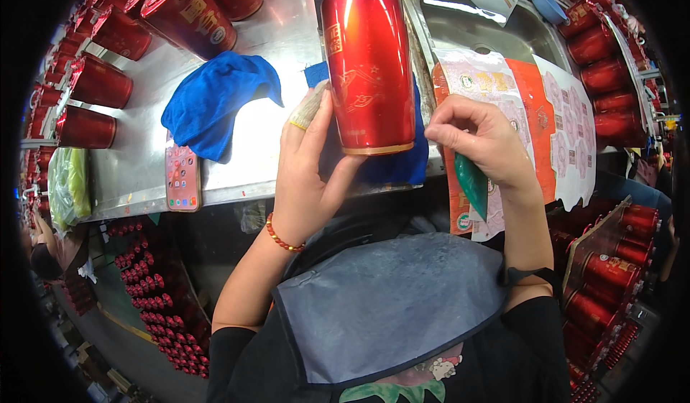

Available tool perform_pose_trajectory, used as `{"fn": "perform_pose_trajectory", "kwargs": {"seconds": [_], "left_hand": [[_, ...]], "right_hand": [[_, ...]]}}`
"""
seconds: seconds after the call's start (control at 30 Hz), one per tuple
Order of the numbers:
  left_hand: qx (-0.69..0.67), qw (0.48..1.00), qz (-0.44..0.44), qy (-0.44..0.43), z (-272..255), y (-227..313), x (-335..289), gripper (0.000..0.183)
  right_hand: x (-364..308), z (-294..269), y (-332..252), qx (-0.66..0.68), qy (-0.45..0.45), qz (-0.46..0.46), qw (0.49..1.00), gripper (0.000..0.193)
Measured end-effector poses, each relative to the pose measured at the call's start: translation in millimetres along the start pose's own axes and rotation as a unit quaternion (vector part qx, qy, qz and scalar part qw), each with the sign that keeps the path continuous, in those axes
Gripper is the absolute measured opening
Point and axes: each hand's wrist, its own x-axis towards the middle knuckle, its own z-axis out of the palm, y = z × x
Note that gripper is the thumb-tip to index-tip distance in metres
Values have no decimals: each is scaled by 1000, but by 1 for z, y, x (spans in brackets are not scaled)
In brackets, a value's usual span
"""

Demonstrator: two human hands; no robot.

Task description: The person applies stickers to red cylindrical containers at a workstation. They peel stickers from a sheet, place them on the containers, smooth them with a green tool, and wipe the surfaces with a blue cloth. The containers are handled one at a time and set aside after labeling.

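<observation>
Shiny steel worktable (129, 180) and crumpled blue cloth (212, 101) filled the head view's left. Above the worktable's front, the left hand (309, 159), thumb spread from fingers, held a glossy red tapered container (370, 72) near its gold-rimmed end. Just beside, the right hand (489, 141) curled around a flat green scraper (471, 187), thumb and forefinger together (pinching anything? I couldn't tell).

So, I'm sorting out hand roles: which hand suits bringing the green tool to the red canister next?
Probably the right hand: it seems to hold the green tool and is just beside the red canister. The left hand is busy holding the canister's other side.
</observation>
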Motion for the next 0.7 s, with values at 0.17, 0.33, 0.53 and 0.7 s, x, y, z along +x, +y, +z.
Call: {"fn": "perform_pose_trajectory", "kwargs": {"seconds": [0.17, 0.33, 0.53, 0.7], "left_hand": [[-169, 982, -83, -27, -6, 2, 1, 75], [-299, 937, -181, 5, 4, 16, 8, 75], [-235, 953, -190, -13, 2, 25, 14, 79], [-261, 942, -212, -11, 1, 31, 18, 79]], "right_hand": [[5, 8, -3, 79, -37, 17, 996, 51], [7, 13, -5, 88, -47, 11, 995, 54], [11, 13, -3, 90, -61, 4, 994, 56], [13, 11, -1, 62, -66, 0, 996, 56]]}}
